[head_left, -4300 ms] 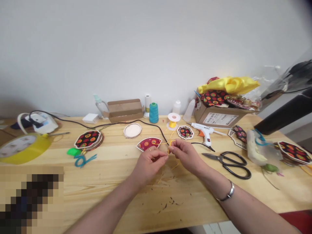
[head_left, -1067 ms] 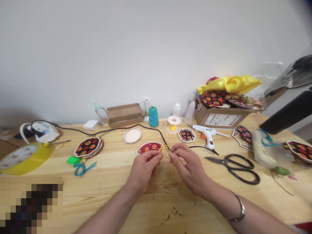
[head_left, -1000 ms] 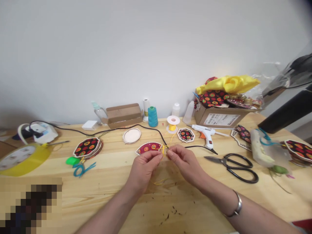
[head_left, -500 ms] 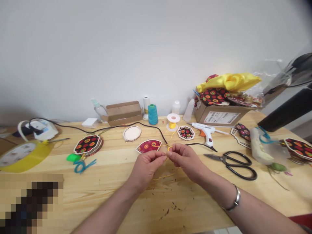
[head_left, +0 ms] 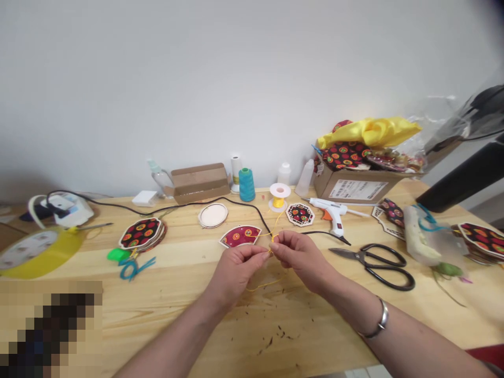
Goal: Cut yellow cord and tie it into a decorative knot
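My left hand (head_left: 242,265) and my right hand (head_left: 297,254) meet over the middle of the table, both pinching a thin yellow cord (head_left: 273,238). The fingertips almost touch, and they hide part of the cord between them. One strand runs up to a white spool of yellow cord (head_left: 279,201); another reaches the red fan-shaped fabric piece (head_left: 232,237) just beyond my left hand. A loose length of the cord hangs below my hands near the wooden tabletop. Behind my right hand lies an octagonal patterned piece (head_left: 300,214).
To the right are black-handled scissors (head_left: 360,256), a white glue gun (head_left: 334,212) and a cardboard box (head_left: 354,186) of fabrics. A teal thread cone (head_left: 247,185) stands at the back. At left are stacked patterned pieces (head_left: 142,234) and a yellow tape roll (head_left: 59,252).
My right hand's fingers have shifted very slightly at the cord. Both hands keep their pinch, and the other things lie as before.
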The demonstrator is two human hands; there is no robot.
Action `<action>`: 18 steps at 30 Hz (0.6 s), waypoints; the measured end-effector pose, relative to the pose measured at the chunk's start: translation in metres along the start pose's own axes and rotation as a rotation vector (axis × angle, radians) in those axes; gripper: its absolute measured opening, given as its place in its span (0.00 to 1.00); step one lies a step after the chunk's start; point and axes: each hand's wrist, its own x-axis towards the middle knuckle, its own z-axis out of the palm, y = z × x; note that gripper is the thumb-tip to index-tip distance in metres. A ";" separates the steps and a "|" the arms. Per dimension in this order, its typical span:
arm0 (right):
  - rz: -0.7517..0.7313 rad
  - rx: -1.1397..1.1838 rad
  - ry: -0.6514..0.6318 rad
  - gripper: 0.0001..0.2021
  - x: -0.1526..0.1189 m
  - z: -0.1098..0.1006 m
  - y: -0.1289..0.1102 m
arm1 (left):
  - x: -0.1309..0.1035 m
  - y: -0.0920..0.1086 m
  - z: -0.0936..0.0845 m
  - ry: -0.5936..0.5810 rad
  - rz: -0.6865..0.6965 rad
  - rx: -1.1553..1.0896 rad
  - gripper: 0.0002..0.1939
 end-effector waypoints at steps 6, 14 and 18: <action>0.030 -0.019 -0.057 0.12 0.000 0.000 -0.007 | 0.002 -0.003 -0.002 0.018 -0.015 -0.026 0.12; -0.032 -0.115 -0.013 0.08 0.002 -0.001 -0.004 | 0.001 -0.005 -0.001 0.003 -0.007 0.001 0.11; -0.081 -0.233 -0.001 0.08 0.002 -0.002 -0.004 | 0.000 -0.003 -0.002 -0.027 -0.004 -0.008 0.11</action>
